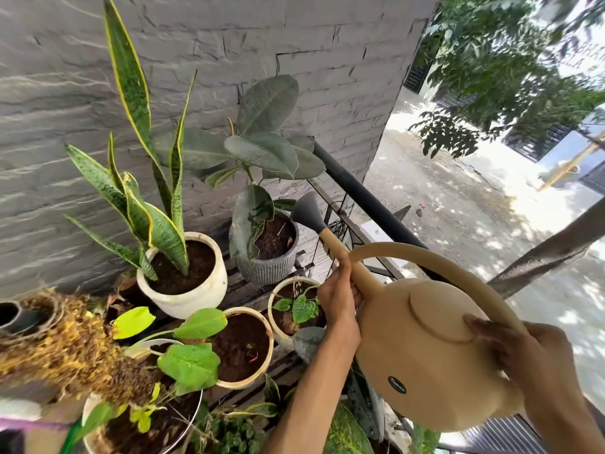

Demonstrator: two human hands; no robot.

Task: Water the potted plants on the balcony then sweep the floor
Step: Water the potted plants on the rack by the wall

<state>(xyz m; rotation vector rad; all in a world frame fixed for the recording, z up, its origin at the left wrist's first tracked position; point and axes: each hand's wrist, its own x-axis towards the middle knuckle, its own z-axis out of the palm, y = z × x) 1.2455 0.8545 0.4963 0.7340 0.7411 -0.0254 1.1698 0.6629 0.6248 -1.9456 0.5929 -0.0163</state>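
Note:
A beige watering can (pixel 425 348) with a grey rose head (pixel 309 213) is tilted over the pots. My right hand (pixel 527 352) grips its arched handle at the back. My left hand (pixel 339 296) grips the spout. Water drops fall into a small white pot (pixel 278 309) holding a heart-shaped green leaf. Behind it stand a grey ribbed pot (pixel 271 271) with a rubber plant and a white pot (pixel 196 296) with a tall snake plant. A cream pot (pixel 266 355) of bare soil sits in front.
A grey stone-brick wall (pixel 294 44) backs the plants. A black railing (pixel 363 194) runs along the right, with the street far below. A dried yellow hanging plant (pixel 65 342) fills the left. More leafy pots (pixel 140 421) crowd the bottom edge on a wooden slat stand.

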